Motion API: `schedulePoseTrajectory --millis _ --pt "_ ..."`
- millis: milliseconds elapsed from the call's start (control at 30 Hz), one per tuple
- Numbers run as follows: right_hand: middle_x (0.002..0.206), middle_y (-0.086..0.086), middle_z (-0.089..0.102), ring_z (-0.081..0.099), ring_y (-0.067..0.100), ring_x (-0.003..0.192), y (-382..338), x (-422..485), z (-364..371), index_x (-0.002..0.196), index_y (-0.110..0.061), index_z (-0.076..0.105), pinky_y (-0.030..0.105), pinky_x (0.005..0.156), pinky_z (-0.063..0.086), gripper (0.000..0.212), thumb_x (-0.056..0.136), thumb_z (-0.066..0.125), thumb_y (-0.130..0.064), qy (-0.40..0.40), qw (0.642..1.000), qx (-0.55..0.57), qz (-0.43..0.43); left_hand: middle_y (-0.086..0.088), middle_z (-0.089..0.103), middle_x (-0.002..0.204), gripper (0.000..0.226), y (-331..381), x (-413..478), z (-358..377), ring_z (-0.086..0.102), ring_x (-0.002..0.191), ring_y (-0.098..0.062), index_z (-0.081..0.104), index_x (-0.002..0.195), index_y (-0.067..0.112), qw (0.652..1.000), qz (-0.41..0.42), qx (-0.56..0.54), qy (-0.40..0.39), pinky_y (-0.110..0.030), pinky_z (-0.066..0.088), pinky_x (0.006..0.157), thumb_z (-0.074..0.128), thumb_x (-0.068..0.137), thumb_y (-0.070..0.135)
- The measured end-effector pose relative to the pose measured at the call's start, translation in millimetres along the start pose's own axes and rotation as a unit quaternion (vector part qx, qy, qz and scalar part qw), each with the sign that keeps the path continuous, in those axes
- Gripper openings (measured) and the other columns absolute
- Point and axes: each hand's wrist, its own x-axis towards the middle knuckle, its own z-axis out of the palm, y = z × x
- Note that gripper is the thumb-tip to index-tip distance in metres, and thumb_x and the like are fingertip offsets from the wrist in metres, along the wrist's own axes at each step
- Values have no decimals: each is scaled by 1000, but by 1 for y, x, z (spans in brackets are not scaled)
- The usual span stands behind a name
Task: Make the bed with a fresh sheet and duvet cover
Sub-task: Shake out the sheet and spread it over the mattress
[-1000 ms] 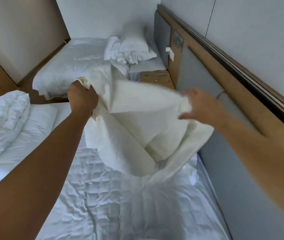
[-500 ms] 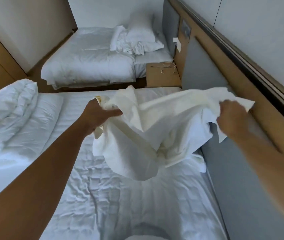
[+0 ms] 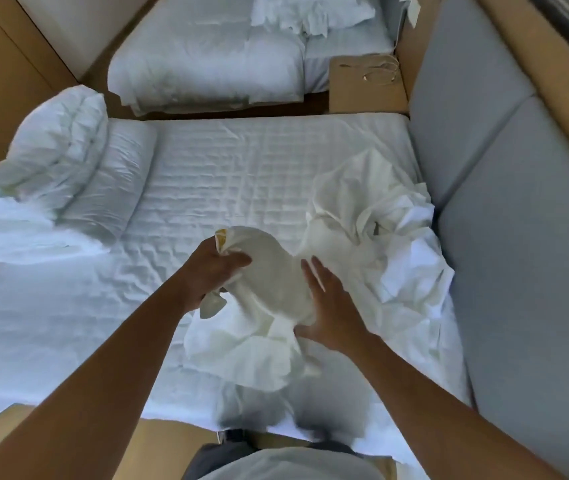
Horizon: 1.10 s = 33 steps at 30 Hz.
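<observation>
The left hand (image 3: 219,271) curls round a bunched corner of the fresh sheet (image 3: 276,289). The right hand (image 3: 331,313) has let go, fingers straight and flat on the cloth. Aloft a moment ago, the sheet now slumps on the mattress (image 3: 241,161) beside the headboard (image 3: 518,237) — spreading looks yet to come. The duvet (image 3: 58,150) sits rolled, well away from the headboard.

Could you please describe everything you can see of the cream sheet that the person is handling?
The cream sheet is thin cloth, creased and bunched, not spread. It lies in a crumpled heap on the quilted mattress, its far part near the grey headboard. The left hand grips a gathered end, held above the bed; the right hand, fingers straight, rests flat against its side.
</observation>
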Motion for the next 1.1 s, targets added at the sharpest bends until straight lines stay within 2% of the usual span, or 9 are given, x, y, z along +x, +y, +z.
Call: schedulePoseTrajectory --millis 100,167,233,333,467,600,800,900,1100 --pt "110 4 71 66 25 100 -43 -5 35 154 -33 37 38 84 53 54 101 50 -33 -4 999 -36 -22 -16 75 95 18 -13 -6 -20 72 77 -28 76 94 25 1000 -2 -23 -12 -42 54 64 74 83 12" --pt "105 0 71 68 22 94 -56 -8 45 151 -31 43 39 84 55 48 103 49 -34 -24 999 -13 27 -21 73 102 23 -24 -10 -44 72 85 -36 76 98 20 999 1 -52 -16 -52 54 75 74 76 13" --pt "124 -6 59 65 15 92 -74 -10 53 157 -32 29 38 82 56 73 94 62 -49 -9 998 26 61 -24 72 104 29 -35 -13 -69 71 88 -39 74 101 14 996 5 -75 -37 -54 53 79 72 72 10" --pt "146 -5 32 61 17 97 -130 4 80 160 -33 11 36 78 57 104 80 69 -65 23 992 24 122 -14 71 81 26 -52 -20 -95 68 70 -27 76 89 16 993 12 -65 -101 -32 52 59 67 80 -7" --pt "114 -1 57 65 27 95 -185 33 116 128 -24 62 31 75 48 32 97 54 -27 69 979 -46 184 3 71 68 39 -67 -33 -142 67 55 -9 78 80 22 980 29 -72 -181 -18 46 42 63 84 -14" --pt "101 1 58 62 24 79 -189 28 119 101 -15 71 28 61 45 21 100 51 -19 143 961 -122 205 -1 76 84 20 -104 -26 -226 70 67 -14 79 96 29 984 4 -73 -164 -23 50 50 83 77 28" --pt "149 8 36 42 30 136 -207 2 165 154 -28 35 41 107 44 61 96 53 -18 -223 918 -83 317 -17 72 82 5 -262 -13 -242 68 74 -29 74 90 4 977 -183 102 -44 -38 55 66 70 88 5" --pt "159 5 32 35 26 145 -231 -15 198 157 -25 29 38 113 39 65 97 54 -27 -243 919 -35 309 -16 72 79 19 -304 -8 -244 71 78 -37 73 72 14 968 -199 146 36 -46 60 68 66 89 17" --pt "164 -3 27 28 19 149 -285 -36 243 156 -20 33 38 120 26 53 105 44 -34 -172 936 -53 301 -2 72 110 26 -320 -17 -290 67 103 -26 74 112 20 962 -80 262 -1 -32 56 84 59 91 14"
